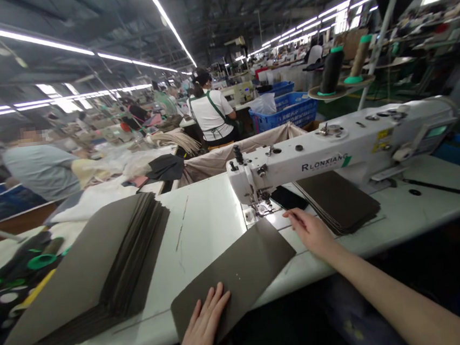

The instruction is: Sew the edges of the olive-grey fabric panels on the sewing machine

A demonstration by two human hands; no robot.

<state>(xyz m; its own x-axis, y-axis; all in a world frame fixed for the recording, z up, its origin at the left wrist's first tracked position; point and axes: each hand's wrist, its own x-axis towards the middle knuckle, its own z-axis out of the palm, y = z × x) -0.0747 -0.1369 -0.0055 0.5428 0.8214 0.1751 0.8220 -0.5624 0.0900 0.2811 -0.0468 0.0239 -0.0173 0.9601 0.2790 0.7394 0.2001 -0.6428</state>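
Observation:
A dark grey-brown sheet (243,266) lies flat on the white table (205,218), its far corner near the presser foot (262,207) of a white sewing machine (342,151). My left hand (206,321) rests flat on the sheet's near end, fingers stretched out. My right hand (311,232) lies at the sheet's right edge beside the needle plate, fingers extended and lightly touching the table. A small black piece (288,196) sits under the machine arm.
A tall fanned stack of the same sheets (101,266) fills the table's left. A smaller stack (338,200) lies right of the needle. Thread cones (331,70) stand behind the machine. Blue crates (289,110) and other workers sit beyond.

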